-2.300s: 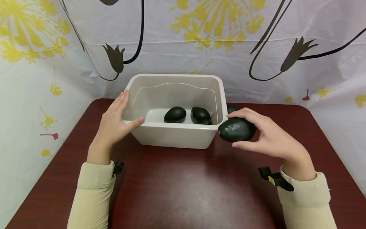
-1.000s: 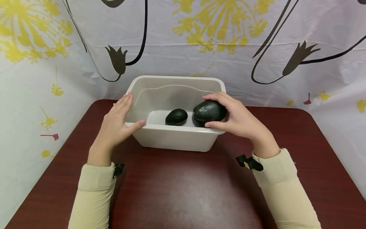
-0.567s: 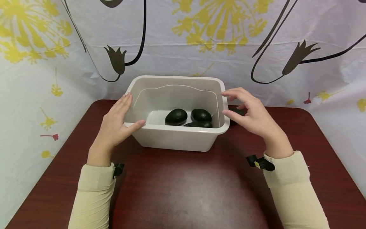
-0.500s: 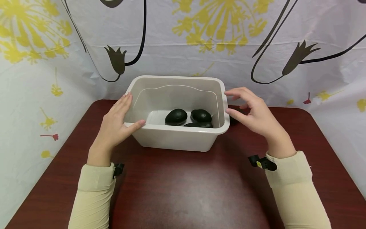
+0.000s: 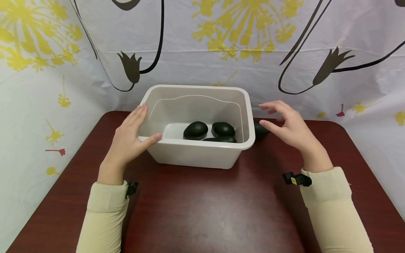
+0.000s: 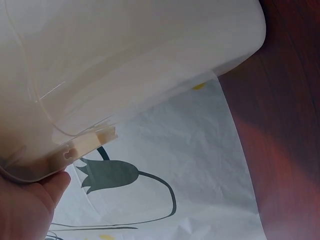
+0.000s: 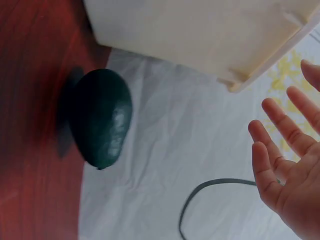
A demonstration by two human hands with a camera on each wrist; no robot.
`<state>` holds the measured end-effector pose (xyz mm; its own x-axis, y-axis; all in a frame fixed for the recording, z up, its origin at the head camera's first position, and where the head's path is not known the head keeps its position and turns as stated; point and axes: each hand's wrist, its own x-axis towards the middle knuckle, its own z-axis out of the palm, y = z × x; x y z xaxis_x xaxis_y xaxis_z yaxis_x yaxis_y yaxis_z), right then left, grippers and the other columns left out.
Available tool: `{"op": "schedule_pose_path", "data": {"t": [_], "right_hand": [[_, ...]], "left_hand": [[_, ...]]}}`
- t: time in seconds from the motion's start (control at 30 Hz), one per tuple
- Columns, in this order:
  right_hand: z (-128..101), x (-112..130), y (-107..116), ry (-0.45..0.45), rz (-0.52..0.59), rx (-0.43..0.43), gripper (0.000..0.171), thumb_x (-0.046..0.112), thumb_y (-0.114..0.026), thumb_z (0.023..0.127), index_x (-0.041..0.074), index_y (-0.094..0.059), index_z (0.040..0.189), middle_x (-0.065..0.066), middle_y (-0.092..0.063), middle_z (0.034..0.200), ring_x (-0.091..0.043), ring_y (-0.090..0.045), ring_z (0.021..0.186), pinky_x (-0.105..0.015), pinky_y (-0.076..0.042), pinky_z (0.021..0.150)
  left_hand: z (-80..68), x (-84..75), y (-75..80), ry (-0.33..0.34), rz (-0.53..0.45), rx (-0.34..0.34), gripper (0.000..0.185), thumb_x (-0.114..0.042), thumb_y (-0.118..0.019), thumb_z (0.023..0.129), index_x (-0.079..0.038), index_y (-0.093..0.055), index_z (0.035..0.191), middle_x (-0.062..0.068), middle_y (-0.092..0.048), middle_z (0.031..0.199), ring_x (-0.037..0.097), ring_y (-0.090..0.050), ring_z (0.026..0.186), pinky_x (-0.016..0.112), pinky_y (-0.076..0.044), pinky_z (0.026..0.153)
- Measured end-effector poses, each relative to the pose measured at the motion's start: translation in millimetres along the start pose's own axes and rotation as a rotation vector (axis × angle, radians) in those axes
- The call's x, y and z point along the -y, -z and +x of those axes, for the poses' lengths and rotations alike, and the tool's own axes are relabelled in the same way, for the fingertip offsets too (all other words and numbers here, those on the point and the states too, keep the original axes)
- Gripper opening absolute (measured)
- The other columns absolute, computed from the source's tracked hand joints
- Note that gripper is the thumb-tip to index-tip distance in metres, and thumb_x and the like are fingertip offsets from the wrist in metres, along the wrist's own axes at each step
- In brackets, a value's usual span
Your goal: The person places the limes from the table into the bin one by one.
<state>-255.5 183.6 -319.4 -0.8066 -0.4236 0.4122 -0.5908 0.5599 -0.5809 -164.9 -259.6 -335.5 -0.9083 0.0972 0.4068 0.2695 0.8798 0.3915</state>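
Note:
In the head view my left hand (image 5: 128, 140) rests on the left corner of a pale grey plastic bin (image 5: 196, 153), fingers straight along its left rim and the thumb over the front rim. Three dark green avocados lie in the bin: one near the middle (image 5: 195, 130), an avocado to the right (image 5: 223, 129), and an avocado at the front (image 5: 226, 139), partly hidden by the front wall. My right hand (image 5: 292, 128) hovers right of the bin, holding nothing, fingers apart. Below it, an avocado (image 7: 101, 117) sits on the table, partly covered in the head view.
The dark red wooden table (image 5: 202, 207) extends in front of the bin. A white cloth (image 5: 177, 45) with yellow and grey flower prints hangs close behind the bin and along the sides.
My right hand carried an avocado over the right rim and released it inside the bin. It has since drawn back rightward over the outside avocado. My left hand stays on the bin.

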Motion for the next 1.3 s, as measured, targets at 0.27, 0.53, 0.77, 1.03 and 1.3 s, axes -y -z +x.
{"op": "schedule_pose_path", "data": {"t": [0.27,0.53,0.77,1.03,1.3], "right_hand": [[0,-20,-4,-0.110,0.025,0.063,0.043,0.018,-0.071,0.092,0.019,-0.062,0.133,0.006,-0.059,0.123,0.006,-0.050,0.107,-0.019,-0.047,0.089],[5,-46,-7,-0.184,0.027,0.139,0.046,0.014,-0.071,0.091,0.010,-0.059,0.135,-0.009,-0.058,0.134,-0.017,-0.054,0.115,-0.031,-0.047,0.095],[15,-70,-13,-0.098,-0.003,0.191,0.047,0.011,-0.071,0.090,0.001,-0.057,0.133,-0.021,-0.057,0.131,-0.042,-0.051,0.120,-0.058,-0.041,0.098],[23,-88,-20,-0.098,-0.027,0.246,0.049,0.008,-0.073,0.087,-0.004,-0.056,0.132,-0.026,-0.057,0.130,-0.043,-0.050,0.122,-0.060,-0.036,0.105],[32,-94,-26,-0.092,-0.049,0.368,0.049,0.007,-0.073,0.088,-0.007,-0.054,0.132,-0.029,-0.056,0.134,-0.045,-0.048,0.130,-0.059,-0.037,0.109]], "left_hand": [[-0.2,-0.5,-1.3,-0.006,-0.006,-0.012,0.094,-0.062,-0.065,0.084,-0.005,-0.036,0.153,0.009,-0.034,0.161,0.029,-0.031,0.150,0.057,-0.030,0.117],[1.3,-2.1,-3.9,-0.003,-0.022,-0.001,0.095,-0.064,-0.064,0.084,-0.006,-0.036,0.154,0.009,-0.034,0.161,0.028,-0.029,0.151,0.058,-0.029,0.117],[5.2,-4.2,-7.6,-0.003,-0.028,-0.003,0.095,-0.064,-0.064,0.083,-0.007,-0.036,0.154,0.010,-0.035,0.160,0.028,-0.029,0.151,0.059,-0.029,0.117],[7.0,-4.0,-10.0,0.002,-0.022,0.002,0.094,-0.063,-0.065,0.083,-0.007,-0.037,0.153,0.011,-0.037,0.159,0.029,-0.031,0.150,0.060,-0.030,0.116],[7.0,-3.7,-8.3,0.006,-0.025,-0.013,0.094,-0.063,-0.066,0.082,-0.008,-0.038,0.153,0.011,-0.037,0.159,0.028,-0.031,0.150,0.059,-0.030,0.116]]}}
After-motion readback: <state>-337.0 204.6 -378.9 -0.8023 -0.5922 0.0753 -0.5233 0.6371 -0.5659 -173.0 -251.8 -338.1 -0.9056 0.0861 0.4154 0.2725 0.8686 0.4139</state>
